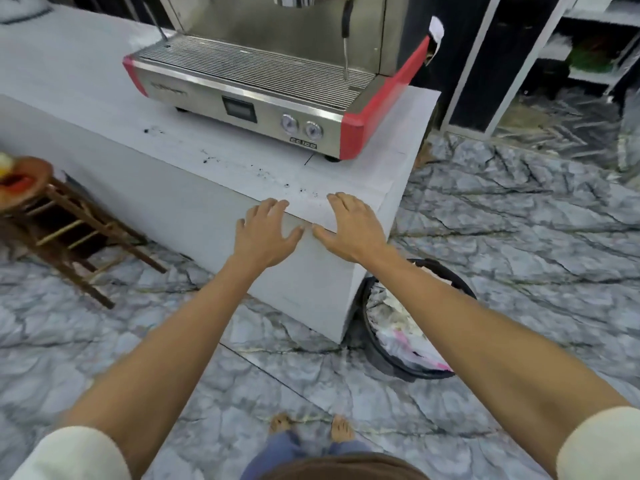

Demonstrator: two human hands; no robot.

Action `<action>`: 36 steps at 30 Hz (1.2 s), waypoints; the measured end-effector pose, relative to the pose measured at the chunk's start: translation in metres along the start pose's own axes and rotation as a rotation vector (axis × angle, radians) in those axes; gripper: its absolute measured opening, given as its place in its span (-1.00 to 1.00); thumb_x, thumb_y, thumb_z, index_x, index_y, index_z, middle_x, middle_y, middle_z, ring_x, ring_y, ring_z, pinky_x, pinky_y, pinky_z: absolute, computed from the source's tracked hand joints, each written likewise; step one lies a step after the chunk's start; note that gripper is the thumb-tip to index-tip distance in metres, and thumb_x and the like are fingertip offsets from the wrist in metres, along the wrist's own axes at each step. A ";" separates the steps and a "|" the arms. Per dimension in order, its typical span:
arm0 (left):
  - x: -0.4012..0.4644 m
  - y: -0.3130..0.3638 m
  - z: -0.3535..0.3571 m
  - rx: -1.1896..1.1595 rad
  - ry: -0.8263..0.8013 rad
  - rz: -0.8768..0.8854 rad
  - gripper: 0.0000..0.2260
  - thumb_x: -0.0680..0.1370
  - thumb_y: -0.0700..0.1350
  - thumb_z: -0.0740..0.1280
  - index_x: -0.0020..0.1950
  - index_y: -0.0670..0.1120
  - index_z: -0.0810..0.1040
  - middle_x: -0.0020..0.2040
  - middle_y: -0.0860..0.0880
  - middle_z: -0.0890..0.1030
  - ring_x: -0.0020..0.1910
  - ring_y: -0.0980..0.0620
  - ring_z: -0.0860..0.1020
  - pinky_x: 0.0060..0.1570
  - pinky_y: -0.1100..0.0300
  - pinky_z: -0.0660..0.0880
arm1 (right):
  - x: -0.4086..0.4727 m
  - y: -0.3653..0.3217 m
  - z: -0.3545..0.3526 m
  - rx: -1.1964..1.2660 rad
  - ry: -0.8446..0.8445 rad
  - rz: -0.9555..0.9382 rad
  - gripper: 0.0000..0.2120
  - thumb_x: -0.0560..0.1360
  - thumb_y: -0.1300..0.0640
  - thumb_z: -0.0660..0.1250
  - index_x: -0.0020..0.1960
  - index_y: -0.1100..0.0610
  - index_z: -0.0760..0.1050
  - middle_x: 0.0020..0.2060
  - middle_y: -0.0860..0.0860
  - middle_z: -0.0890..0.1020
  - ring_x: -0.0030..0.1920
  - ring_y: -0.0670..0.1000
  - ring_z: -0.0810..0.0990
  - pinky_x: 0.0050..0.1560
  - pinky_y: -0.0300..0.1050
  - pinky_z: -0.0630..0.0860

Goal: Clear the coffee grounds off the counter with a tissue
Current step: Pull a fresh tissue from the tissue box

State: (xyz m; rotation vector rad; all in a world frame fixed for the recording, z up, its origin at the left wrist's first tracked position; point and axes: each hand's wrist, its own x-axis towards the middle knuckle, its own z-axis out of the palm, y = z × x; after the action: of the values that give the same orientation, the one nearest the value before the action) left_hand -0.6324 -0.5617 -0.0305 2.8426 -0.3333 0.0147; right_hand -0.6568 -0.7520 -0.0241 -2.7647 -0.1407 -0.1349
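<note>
Flanking counter [104,109]: espresso machine [263,81], stool [69,223], bin [408,327].

Grey marbled floor [519,237] — wooden stool [76,230] at left.

left hand [265,233], right hand [349,225], fingers spread

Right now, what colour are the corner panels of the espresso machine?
Red, on the espresso machine; the body is silver steel. The head view shows it.
</note>
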 end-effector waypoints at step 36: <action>0.152 -0.378 -0.097 -0.019 0.012 -0.191 -0.40 0.57 0.25 0.21 0.53 0.00 0.25 0.51 -0.06 0.29 0.43 -0.22 0.31 0.29 -0.25 0.38 | 0.303 -0.290 0.139 -0.164 -0.111 -0.216 -0.28 0.46 -0.31 0.15 0.50 0.04 0.14 0.50 0.10 0.20 0.46 0.14 0.18 0.44 0.15 0.14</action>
State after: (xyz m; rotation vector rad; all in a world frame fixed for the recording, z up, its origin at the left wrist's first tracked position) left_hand -0.3964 -0.2164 -0.0342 2.8420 -0.0586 -0.0102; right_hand -0.3795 -0.4080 -0.0162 -2.9141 -0.4787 -0.0506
